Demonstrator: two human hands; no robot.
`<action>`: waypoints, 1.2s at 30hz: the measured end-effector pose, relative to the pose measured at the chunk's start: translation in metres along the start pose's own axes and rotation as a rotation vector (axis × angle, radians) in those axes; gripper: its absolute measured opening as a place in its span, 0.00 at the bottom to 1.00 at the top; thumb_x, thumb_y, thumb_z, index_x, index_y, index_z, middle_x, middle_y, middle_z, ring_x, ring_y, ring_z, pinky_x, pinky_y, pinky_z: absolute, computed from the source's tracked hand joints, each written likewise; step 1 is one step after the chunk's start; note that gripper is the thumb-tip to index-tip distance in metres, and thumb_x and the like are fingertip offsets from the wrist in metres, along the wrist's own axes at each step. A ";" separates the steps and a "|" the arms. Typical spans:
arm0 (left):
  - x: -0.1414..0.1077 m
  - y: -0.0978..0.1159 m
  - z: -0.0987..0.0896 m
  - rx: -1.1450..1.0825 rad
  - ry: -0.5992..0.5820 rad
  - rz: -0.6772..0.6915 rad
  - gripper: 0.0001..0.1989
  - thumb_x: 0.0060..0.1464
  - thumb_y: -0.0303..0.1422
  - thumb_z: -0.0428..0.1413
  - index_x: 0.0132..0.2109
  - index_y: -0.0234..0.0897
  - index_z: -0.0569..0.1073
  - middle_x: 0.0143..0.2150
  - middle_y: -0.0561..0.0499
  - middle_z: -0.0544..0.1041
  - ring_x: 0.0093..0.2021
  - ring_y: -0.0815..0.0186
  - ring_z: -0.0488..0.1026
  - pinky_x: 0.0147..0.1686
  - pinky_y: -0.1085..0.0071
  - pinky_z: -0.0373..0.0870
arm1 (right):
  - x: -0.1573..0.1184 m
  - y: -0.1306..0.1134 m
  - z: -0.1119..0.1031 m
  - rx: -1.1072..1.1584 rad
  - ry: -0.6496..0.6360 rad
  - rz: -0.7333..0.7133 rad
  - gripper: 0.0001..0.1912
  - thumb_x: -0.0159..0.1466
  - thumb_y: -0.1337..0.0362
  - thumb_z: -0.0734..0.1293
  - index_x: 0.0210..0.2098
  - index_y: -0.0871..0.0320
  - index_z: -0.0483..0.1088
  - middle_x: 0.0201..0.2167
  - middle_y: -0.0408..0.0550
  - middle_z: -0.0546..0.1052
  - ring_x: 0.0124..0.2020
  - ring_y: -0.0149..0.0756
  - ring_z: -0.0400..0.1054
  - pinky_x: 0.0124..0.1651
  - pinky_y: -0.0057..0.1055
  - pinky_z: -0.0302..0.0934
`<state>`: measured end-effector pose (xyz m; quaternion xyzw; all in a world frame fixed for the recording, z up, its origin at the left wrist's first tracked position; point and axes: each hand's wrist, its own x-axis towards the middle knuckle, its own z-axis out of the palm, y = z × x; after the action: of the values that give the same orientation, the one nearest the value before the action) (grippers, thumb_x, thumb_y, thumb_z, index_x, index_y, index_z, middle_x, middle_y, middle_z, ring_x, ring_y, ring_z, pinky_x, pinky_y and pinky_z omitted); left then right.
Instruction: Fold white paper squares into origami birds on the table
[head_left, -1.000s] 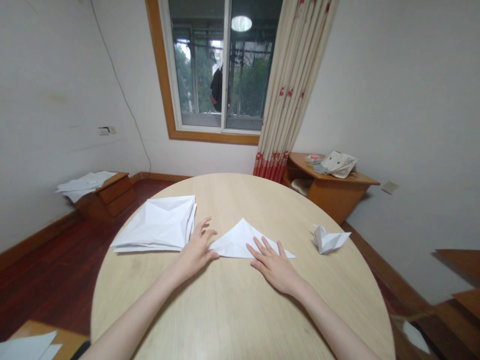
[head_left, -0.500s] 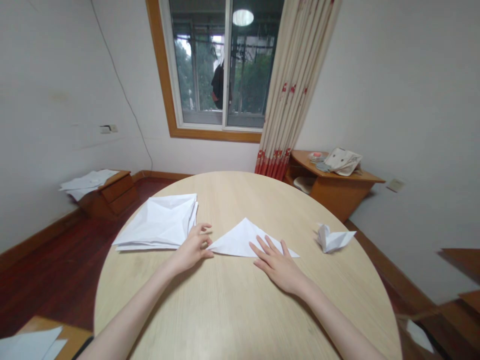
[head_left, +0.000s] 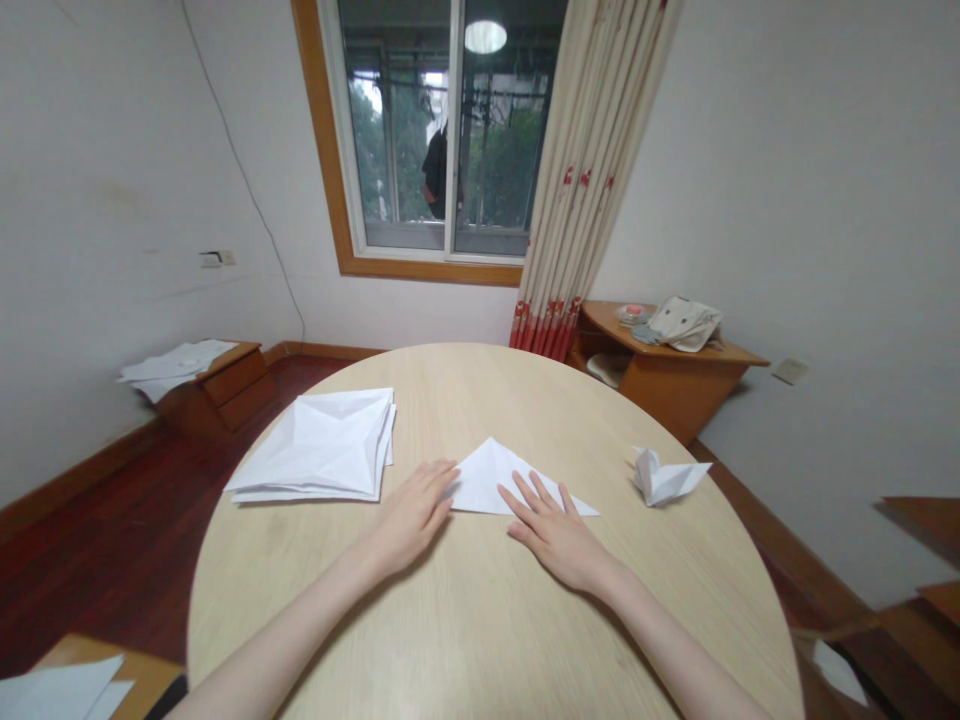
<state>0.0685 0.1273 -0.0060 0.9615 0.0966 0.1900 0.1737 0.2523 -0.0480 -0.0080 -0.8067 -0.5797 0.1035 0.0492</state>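
Observation:
A white sheet folded into a triangle [head_left: 486,478] lies on the round wooden table [head_left: 465,620], its peak pointing away from me. My right hand [head_left: 551,530] rests on its right half with fingers spread, pressing it flat. Over the left corner lies my left hand [head_left: 412,508], palm down, fingers stretched out and holding nothing; it hides that corner. To the left is a stack of creased white paper [head_left: 322,445]. A folded paper figure [head_left: 667,478] stands on the right side of the table.
Beyond the table at the right, a wooden desk [head_left: 682,385] holds a pale bag [head_left: 684,322]. A drawer cabinet [head_left: 236,385] with papers on top is at the far left. More white sheets [head_left: 64,688] lie at the bottom left. A curtain [head_left: 577,180] hangs beside the window.
My left hand has moved right, from the triangle's left tip onto its left part, and its curled fingers have straightened. My right hand has stayed in place.

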 end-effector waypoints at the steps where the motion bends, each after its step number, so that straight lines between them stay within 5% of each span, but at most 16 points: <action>1: -0.001 0.006 0.003 0.018 -0.043 0.040 0.19 0.65 0.31 0.42 0.62 0.37 0.60 0.65 0.45 0.61 0.66 0.62 0.55 0.65 0.56 0.49 | 0.000 0.000 0.001 -0.002 0.007 -0.006 0.27 0.70 0.49 0.50 0.67 0.43 0.43 0.69 0.43 0.41 0.69 0.46 0.30 0.66 0.58 0.30; 8: -0.003 0.027 0.014 0.119 -0.276 0.133 0.26 0.62 0.26 0.41 0.66 0.31 0.55 0.69 0.44 0.51 0.69 0.62 0.45 0.66 0.59 0.46 | 0.002 -0.002 0.007 -0.020 0.022 -0.069 0.31 0.70 0.47 0.48 0.68 0.52 0.40 0.69 0.47 0.39 0.70 0.42 0.28 0.67 0.54 0.26; 12: -0.004 0.026 0.015 0.144 -0.344 0.072 0.25 0.66 0.34 0.39 0.67 0.32 0.53 0.69 0.44 0.49 0.69 0.59 0.42 0.66 0.56 0.45 | 0.000 -0.009 0.007 -0.019 0.004 -0.062 0.35 0.69 0.46 0.47 0.68 0.58 0.36 0.69 0.47 0.38 0.70 0.41 0.27 0.68 0.51 0.26; 23: -0.005 0.037 0.008 0.073 -0.483 -0.099 0.26 0.68 0.44 0.34 0.69 0.45 0.45 0.71 0.51 0.40 0.70 0.53 0.33 0.59 0.33 0.29 | -0.008 -0.021 0.000 -0.014 -0.114 0.197 0.35 0.65 0.40 0.49 0.66 0.39 0.32 0.69 0.38 0.27 0.68 0.54 0.17 0.60 0.70 0.23; 36: -0.010 0.029 0.016 0.091 -0.376 -0.119 0.27 0.65 0.48 0.40 0.67 0.47 0.51 0.70 0.42 0.43 0.69 0.47 0.37 0.58 0.32 0.37 | -0.008 -0.014 0.004 0.005 -0.084 0.247 0.38 0.64 0.39 0.52 0.67 0.44 0.34 0.69 0.51 0.29 0.67 0.56 0.18 0.60 0.69 0.26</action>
<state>0.0687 0.0929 -0.0121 0.9795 0.1275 -0.0081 0.1557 0.2357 -0.0511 -0.0078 -0.8668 -0.4774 0.1437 0.0137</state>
